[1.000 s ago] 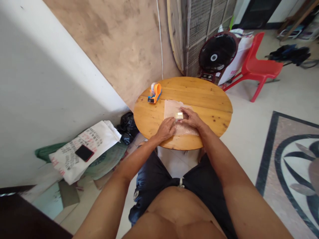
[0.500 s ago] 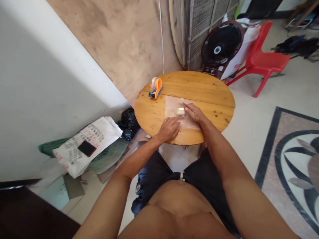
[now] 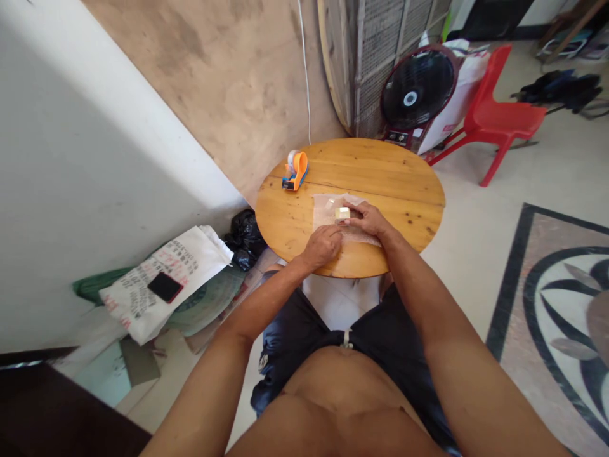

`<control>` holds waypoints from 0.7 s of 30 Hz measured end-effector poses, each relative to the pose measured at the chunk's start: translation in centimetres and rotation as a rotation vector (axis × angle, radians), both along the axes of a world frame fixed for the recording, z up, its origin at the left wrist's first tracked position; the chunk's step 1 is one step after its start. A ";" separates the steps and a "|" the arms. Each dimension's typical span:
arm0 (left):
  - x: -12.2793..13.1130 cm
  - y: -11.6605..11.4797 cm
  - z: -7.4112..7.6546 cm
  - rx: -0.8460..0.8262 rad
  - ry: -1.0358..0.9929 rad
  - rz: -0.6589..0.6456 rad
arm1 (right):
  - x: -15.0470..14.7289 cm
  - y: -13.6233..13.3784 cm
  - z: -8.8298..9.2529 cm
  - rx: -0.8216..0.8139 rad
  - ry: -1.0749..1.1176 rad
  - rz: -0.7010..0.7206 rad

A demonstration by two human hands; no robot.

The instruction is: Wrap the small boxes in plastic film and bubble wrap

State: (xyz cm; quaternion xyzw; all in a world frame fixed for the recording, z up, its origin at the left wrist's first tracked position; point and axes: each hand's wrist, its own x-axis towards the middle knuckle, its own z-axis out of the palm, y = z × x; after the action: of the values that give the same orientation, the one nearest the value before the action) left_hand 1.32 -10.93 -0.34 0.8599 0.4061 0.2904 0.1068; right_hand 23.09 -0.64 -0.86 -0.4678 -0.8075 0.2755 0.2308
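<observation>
A small pale box (image 3: 342, 214) rests on a sheet of clear bubble wrap (image 3: 321, 212) on the round wooden table (image 3: 371, 162). My right hand (image 3: 368, 219) reaches in from the right, its thumb at the near side of the box and its fingers at the far side. On the near left, my left hand (image 3: 323, 245) has its fingers curled down at the wrap's front edge, close to the box; the fingertips are partly hidden. An orange and blue tape dispenser (image 3: 295, 171) stands at the table's back left.
A red plastic chair (image 3: 504, 114) and a black round fan (image 3: 419, 89) are beyond the table's right side. To the left, a phone (image 3: 165, 287) lies on a white sack (image 3: 200, 254), beside a black plastic bag (image 3: 247, 231). A plywood panel (image 3: 228, 82) leans behind the table.
My right hand has moved from the wrap beside the box onto the box's right side. My left hand's fingers have curled in more at the wrap's near edge. The view has shifted slightly.
</observation>
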 end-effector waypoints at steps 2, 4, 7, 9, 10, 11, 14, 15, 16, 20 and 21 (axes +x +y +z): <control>0.0 0.1 0.4 -0.013 -0.028 0.000 | 0.1 0.1 -0.2 0.002 -0.001 0.000; -0.1 0.3 0.8 -0.033 -0.048 0.004 | 0.1 0.2 -0.5 0.005 0.010 0.009; -0.2 0.7 1.5 -0.067 -0.070 0.027 | 0.2 0.4 -0.8 0.010 0.033 0.018; -0.2 0.9 1.8 -0.078 -0.082 0.043 | 0.2 0.4 -0.9 0.011 0.033 0.010; -0.2 1.0 1.9 -0.078 -0.086 0.045 | 0.2 0.4 -1.0 0.011 0.028 0.007; -0.2 1.1 2.0 -0.074 -0.092 0.046 | 0.2 0.4 -1.0 0.014 0.019 0.005; -0.2 1.3 2.1 -0.041 -0.104 0.035 | 0.2 0.4 -0.9 0.026 0.003 -0.002; -0.2 1.3 2.1 -0.032 -0.104 0.026 | 0.2 0.4 -0.9 0.026 0.008 -0.002; -0.2 1.3 2.1 -0.026 -0.101 0.017 | 0.1 0.4 -0.9 0.025 0.015 -0.001; -0.3 1.4 1.9 -0.022 -0.107 -0.017 | 0.2 0.4 -0.7 0.015 0.007 0.008; -0.3 1.4 1.9 -0.025 -0.113 -0.017 | 0.2 0.3 -0.6 0.010 0.002 0.011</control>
State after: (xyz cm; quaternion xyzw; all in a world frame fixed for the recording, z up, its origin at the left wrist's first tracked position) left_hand 1.00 -9.52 1.53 0.8440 0.3958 0.3325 0.1427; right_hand 23.29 -0.30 -1.46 -0.4620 -0.8111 0.2732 0.2323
